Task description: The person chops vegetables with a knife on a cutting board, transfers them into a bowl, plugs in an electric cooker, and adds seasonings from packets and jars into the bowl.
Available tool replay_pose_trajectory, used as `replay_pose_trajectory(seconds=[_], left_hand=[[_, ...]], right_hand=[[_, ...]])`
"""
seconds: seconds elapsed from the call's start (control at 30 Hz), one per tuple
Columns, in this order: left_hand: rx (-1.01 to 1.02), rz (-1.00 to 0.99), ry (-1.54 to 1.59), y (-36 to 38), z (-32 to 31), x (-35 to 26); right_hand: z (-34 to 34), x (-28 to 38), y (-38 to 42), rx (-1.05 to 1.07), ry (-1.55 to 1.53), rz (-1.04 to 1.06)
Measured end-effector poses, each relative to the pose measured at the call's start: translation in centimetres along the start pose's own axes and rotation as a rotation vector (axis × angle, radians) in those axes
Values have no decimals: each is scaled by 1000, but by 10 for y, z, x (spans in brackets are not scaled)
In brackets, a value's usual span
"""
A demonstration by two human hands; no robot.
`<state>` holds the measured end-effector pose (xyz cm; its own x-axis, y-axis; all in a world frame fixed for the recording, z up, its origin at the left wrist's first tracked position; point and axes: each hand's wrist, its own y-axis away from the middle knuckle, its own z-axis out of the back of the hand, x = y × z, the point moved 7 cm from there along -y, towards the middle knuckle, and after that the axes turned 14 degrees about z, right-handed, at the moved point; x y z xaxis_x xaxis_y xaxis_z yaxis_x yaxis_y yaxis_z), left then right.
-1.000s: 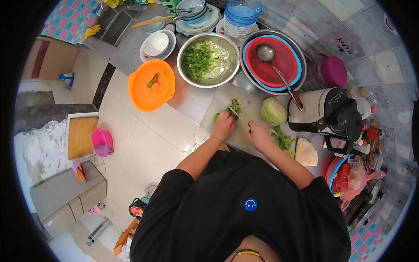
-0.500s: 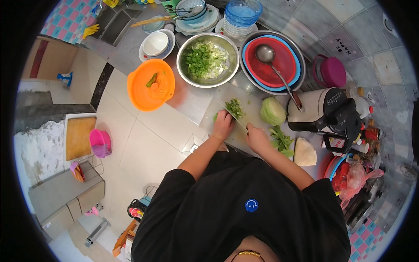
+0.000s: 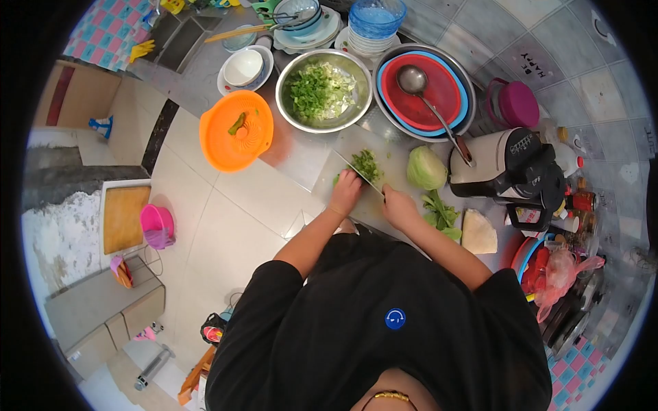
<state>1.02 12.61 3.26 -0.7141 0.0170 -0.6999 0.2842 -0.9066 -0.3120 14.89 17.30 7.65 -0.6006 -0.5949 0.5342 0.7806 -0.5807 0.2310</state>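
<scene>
Standing over the grey worktop (image 3: 301,161), a person in a black top has both hands on a pale rectangular cutting board (image 3: 330,179); the left hand (image 3: 345,191) presses down on a small bunch of green leafy vegetable (image 3: 338,179), its grip curled over the stalks, while the right hand (image 3: 397,207) has its grip closed round the handle of a flat-bladed kitchen knife (image 3: 363,175), whose blade lies slantwise just beside the left fingers. A little heap of chopped greens (image 3: 367,164) sits on the board on the far side of the blade. Just to the right of the board rests a pale green round cabbage (image 3: 426,168), with loose green leaves (image 3: 439,212) below it and a pale wedge-shaped piece (image 3: 478,233) beside those. Beyond the board stands a wide steel bowl (image 3: 284,96) holding chopped green and whitish vegetables, and to its left an orange plastic colander (image 3: 219,147) with a green scrap inside. To the right of the steel bowl is a red basin nested in a blue one (image 3: 432,103), a metal ladle (image 3: 418,85) lying across it. A black and cream kettle-like appliance (image 3: 510,171) stands near the cabbage
</scene>
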Motion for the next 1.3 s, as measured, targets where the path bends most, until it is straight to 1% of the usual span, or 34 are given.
replay_pose_trajectory(seconds=[0.07,0.17,0.27,0.37,0.5,0.57,0.67,0.77,0.87,0.97,1.07,1.17,1.27,1.3], left_hand=[[41,-1,-12,-2,2,-1],[-2,-36,22,-7,23,-22],[-13,-67,-83,-7,30,-25],[33,50,-30,-1,19,-9],[20,81,-30,1,17,-4],[31,101,-18,0,17,-2],[18,138,15,-4,20,-1],[-14,133,46,-4,20,1],[12,131,28,-1,14,5],[52,138,16,4,9,12],[25,132,61,1,14,9],[-38,189,5,0,23,2],[-63,91,29,-1,29,-2],[-54,77,17,0,27,0]], right_hand=[[-6,-6,-5,-61,-27,21],[6,-9,1,-124,-160,-19],[30,10,11,-67,-113,-11],[33,26,12,44,-4,-32],[-4,6,-4,9,11,-56],[-8,0,-11,-33,-29,-54],[11,8,-6,-104,-134,16],[22,24,6,32,-65,-13],[3,15,1,-13,-8,-96],[-9,10,-8,-64,-32,-83],[4,8,-4,-89,-127,-53],[24,26,7,12,-62,1],[5,18,7,62,10,-85],[-5,14,5,35,6,-78]])
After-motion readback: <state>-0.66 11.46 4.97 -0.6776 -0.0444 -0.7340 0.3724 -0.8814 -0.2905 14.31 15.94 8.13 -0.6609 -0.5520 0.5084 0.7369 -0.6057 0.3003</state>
